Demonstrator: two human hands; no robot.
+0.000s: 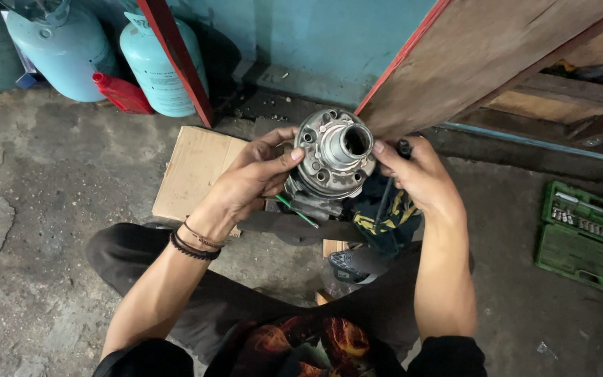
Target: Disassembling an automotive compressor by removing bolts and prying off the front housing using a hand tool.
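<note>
Compressor [334, 155] held upright above lap, bore facing cam, lower body hidden by hands, left hand [254, 178] gripping its left rim w/ thumb on top, right hand [417, 174] clasping right edge plus dark tool [403, 148], tip cut off behind fingers, socket case [587, 241] far right.

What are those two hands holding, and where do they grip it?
A round grey metal housing with a central tube: left hand and right hand pinch its outer rim on opposite sides.

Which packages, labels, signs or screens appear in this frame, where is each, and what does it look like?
Flattened cardboard box: on the floor left of the left hand, tan, rectangular.
Gas cylinder: against the wall, top left, pale green, with a faint label.
Socket set case: open on the floor at right, green plastic.
No signs or screens.
</note>
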